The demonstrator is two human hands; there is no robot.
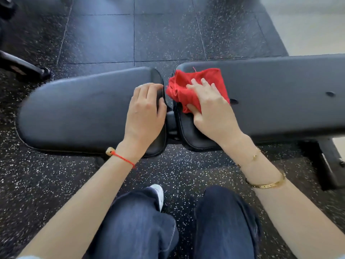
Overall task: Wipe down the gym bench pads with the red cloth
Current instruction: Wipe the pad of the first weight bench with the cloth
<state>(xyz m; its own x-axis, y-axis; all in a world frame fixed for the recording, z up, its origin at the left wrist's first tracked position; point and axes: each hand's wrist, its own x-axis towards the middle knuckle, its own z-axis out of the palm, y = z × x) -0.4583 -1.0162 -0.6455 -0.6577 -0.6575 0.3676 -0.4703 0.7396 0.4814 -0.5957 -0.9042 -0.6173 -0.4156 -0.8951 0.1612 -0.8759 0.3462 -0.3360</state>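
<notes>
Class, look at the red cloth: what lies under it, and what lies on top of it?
Under the red cloth is the long bench pad; the covered patch is hidden. On top, the right hand presses it.

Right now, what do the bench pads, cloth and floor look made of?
Bench pads: black vinyl or leather-like upholstery, smooth with a soft sheen and a piped edge seam. Red cloth: soft woven or terry-like fabric, crumpled, with a loose thread. Floor: likely rubber tiles, dark with white flecks and visible joints.
</notes>
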